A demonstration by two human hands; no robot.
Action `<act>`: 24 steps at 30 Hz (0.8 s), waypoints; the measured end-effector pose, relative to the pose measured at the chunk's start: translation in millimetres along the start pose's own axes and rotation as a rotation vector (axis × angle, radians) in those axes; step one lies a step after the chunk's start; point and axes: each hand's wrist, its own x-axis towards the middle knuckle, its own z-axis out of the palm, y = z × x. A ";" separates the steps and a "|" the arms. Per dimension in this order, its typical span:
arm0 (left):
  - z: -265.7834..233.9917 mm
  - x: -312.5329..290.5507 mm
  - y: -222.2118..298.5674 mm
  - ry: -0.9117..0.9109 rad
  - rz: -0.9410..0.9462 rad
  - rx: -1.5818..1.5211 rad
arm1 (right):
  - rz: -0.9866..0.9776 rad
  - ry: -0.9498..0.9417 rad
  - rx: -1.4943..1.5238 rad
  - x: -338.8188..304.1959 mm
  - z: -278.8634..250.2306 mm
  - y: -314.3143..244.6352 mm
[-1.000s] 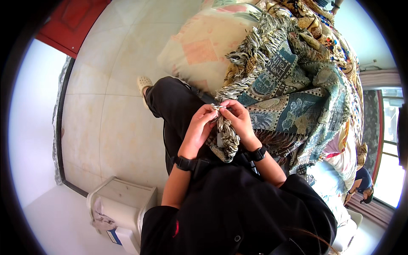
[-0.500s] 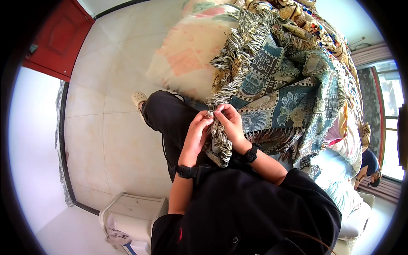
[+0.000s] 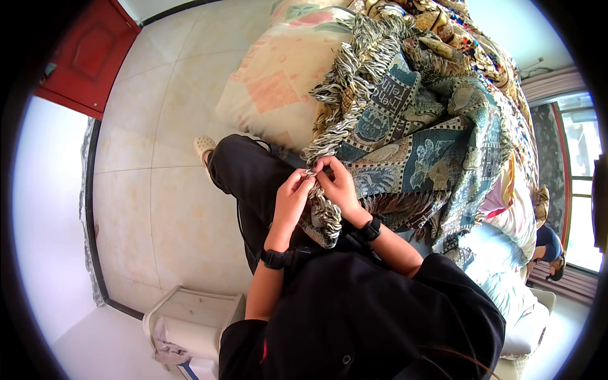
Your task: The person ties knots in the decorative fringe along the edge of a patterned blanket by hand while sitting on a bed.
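A woven blanket (image 3: 396, 149) in teal, grey and tan, edged with thick cream-and-black fringe, lies across the bed and over my lap. Both hands meet at its fringe (image 3: 325, 209), just above my thigh. My left hand (image 3: 292, 195) pinches fringe strands between thumb and fingers. From the other side, my right hand (image 3: 339, 187) closes its thumb and forefinger on the same strands. The fingertips almost touch, and the bit of fringe between them is partly hidden. A short twisted length of fringe hangs below my hands towards my lap.
A peach-patterned pillow or cushion (image 3: 272, 88) lies beyond my knee. More patterned covers (image 3: 500, 69) heap at the far right. A cream cabinet (image 3: 196, 310) stands at lower left, and a red door (image 3: 88, 54) at upper left. Another person (image 3: 548, 250) is near the window.
My hands stay pinched on the fringe, the fingers shifting slightly along the strands. The other person by the window has moved a little lower. The view has shifted slightly.
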 end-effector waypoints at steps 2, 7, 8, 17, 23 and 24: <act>2.7 -0.8 4.4 0.013 -0.063 -0.033 | -0.014 0.006 -0.006 1.8 -2.0 -3.8; -1.4 2.1 -1.5 -0.033 -0.082 -0.277 | -0.103 -0.014 -0.083 4.0 1.2 -12.5; -0.9 3.6 -1.8 -0.030 -0.047 -0.313 | -0.270 -0.002 -0.179 6.0 0.7 -11.5; 0.8 1.5 2.7 0.004 0.038 -0.435 | -0.244 -0.022 -0.251 7.9 1.4 -10.4; -3.7 5.0 -2.8 0.021 0.058 -0.514 | -0.288 -0.032 -0.278 9.5 3.2 -9.1; -2.4 5.5 0.2 0.035 0.051 -0.541 | -0.298 -0.029 -0.293 11.3 3.5 -10.4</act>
